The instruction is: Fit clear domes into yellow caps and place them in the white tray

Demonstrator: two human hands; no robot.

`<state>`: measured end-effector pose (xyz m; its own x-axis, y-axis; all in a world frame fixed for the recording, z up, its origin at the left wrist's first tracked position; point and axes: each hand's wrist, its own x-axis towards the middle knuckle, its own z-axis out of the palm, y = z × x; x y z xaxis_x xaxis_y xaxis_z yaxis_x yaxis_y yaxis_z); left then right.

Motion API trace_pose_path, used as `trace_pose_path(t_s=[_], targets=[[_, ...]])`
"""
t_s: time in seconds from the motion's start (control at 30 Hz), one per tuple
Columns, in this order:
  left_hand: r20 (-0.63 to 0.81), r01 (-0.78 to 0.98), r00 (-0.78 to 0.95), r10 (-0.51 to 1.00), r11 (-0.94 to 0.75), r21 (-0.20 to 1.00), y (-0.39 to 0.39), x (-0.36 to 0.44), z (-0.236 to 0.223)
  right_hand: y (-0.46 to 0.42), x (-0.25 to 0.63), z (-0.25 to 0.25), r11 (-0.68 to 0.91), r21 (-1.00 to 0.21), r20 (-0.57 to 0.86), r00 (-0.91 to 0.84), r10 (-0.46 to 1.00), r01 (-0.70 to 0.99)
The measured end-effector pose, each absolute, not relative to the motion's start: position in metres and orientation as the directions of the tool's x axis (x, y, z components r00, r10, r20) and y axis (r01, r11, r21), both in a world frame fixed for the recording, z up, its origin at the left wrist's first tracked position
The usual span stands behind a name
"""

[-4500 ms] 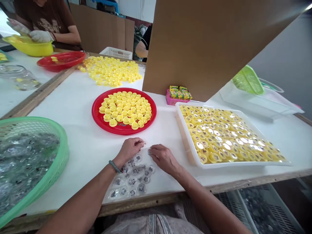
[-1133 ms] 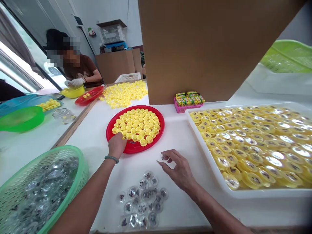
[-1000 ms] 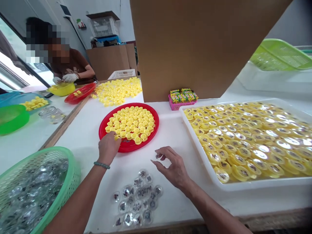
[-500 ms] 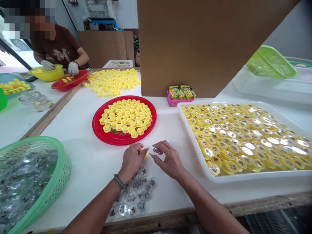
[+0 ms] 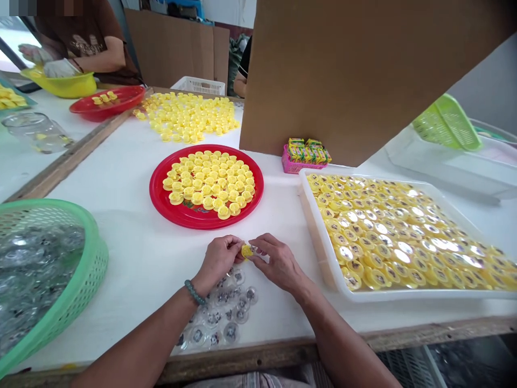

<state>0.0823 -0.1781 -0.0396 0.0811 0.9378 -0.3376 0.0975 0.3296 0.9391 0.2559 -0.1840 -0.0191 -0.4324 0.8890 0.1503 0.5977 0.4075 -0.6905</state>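
Together — left hand [image 5: 220, 257] and right hand [image 5: 278, 263] pinch a yellow cap [image 5: 246, 251].

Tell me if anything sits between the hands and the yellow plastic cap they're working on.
Nothing visible does. The left hand and right hand meet directly at the yellow plastic cap, with fingers on it from both sides. The clear plastic domes lie below the hands, not between them and the cap.

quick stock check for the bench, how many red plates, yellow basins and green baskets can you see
red plates: 2
yellow basin: 1
green baskets: 2
total: 5
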Motion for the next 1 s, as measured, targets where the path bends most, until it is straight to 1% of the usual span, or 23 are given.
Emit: trace_pose_path(t_s=[0.17,0.4,0.5,0.63,0.73,0.87,1.0], targets=[[-0.337,0.076,0.09,0.937,0.331,0.941,-0.1784,0.0843,-0.0403,-0.1851,0.2556,-0.018,0.429,-0.674,0.149,-0.458,0.876,0.602],[-0.348,0.096,0.08,0.934,0.341,0.935,-0.1769,0.0858,-0.0376,-0.186,0.2552,-0.0171,0.474,-0.601,0.166,-0.479,0.862,0.644],[-0.332,0.107,0.084,0.94,0.322,0.941,-0.1762,0.0854,-0.038,-0.185,0.2529,-0.0164,0.502,-0.575,0.175,-0.503,0.846,0.646],[-0.302,0.123,0.092,0.949,0.291,0.949,-0.1752,0.0858,-0.0385,-0.1834,0.2519,-0.0183,0.491,-0.577,0.156,-0.502,0.851,0.653],[-0.319,0.08,0.105,0.942,0.312,0.947,-0.1756,0.0854,-0.0376,-0.1824,0.2526,-0.0201,0.491,-0.572,0.155,-0.501,0.851,0.657],[-0.335,-0.014,0.168,0.927,0.342,0.94,-0.1768,0.0827,-0.038,-0.1805,0.2526,-0.0199,0.509,-0.557,0.171,-0.509,0.843,0.656],[-0.339,-0.013,0.18,0.924,0.346,0.938,-0.1768,0.0808,-0.0401,-0.178,0.2524,-0.0184,0.533,-0.521,0.159,-0.538,0.828,0.666]])
